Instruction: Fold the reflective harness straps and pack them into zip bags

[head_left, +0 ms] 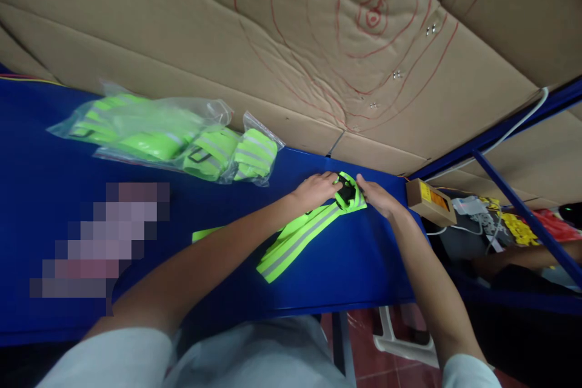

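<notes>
A neon green reflective strap [297, 236] with grey stripes lies across the blue table [54, 176]. At its far end sits a black plastic buckle [345, 195]. My left hand [313, 190] grips the strap end just left of the buckle, fingers curled over it. My right hand [375, 194] pinches the same end from the right side. Both hands meet at the buckle near the table's far edge.
Several clear plastic bags of folded green straps [177, 139] lie at the back left of the table. A brown cardboard wall [273, 42] with red marker circles rises behind. A small cardboard box [430, 201] rests at the right table edge, cluttered items beyond it.
</notes>
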Demonstrator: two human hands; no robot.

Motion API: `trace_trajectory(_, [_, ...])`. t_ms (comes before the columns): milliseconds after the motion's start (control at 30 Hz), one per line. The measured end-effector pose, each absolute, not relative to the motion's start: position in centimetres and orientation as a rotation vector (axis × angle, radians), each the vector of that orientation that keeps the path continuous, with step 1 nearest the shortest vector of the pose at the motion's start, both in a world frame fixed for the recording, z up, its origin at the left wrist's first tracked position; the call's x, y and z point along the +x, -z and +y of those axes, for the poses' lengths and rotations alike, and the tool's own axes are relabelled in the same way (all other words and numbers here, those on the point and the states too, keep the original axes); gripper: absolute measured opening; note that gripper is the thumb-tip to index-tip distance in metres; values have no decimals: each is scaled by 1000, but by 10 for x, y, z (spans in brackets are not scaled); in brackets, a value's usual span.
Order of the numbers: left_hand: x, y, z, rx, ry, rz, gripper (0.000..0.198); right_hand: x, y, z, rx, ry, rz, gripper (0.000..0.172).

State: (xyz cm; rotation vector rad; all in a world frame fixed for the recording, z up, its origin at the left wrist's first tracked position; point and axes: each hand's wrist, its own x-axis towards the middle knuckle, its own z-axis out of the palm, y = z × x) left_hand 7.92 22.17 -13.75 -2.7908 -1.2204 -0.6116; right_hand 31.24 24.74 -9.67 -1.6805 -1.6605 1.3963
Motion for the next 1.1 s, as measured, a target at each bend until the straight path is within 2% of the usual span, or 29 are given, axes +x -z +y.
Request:
trace_trajectory(67, [79,140,220,-2782,638,-1228,25,316,91,246,-1672,-1501,-1572,57])
trace_trajectory(167, [79,142,218,-2777,671,-1234,27,321,86,247,-1649,-1622,-1485,42])
trace_trajectory(233, [79,144,217,-2776,681,-1238,30,321,85,248,-1630,-1676,-1456,39])
trace_trajectory(367, [78,145,217,-2780,685,-1237,33,317,90,252,-1603,-1742,-1441,52])
trace_trajectory(667, [78,142,216,-2805,634,-1299,33,308,98,246,-1547,-1708,-1548,62])
trace_trajectory(867, [76,135,215,-2842,598,-1356,33,295,98,239,-1628,-1512,-1622,64])
trace_trajectory(1033, [66,142,180,-2759,583,-1528,61,291,98,238,-1693,-1222,-1682,63])
trace_trajectory(1100, [64,149,164,-2745,581,-1543,65,291,99,237,-1708,-1078,-1736,61])
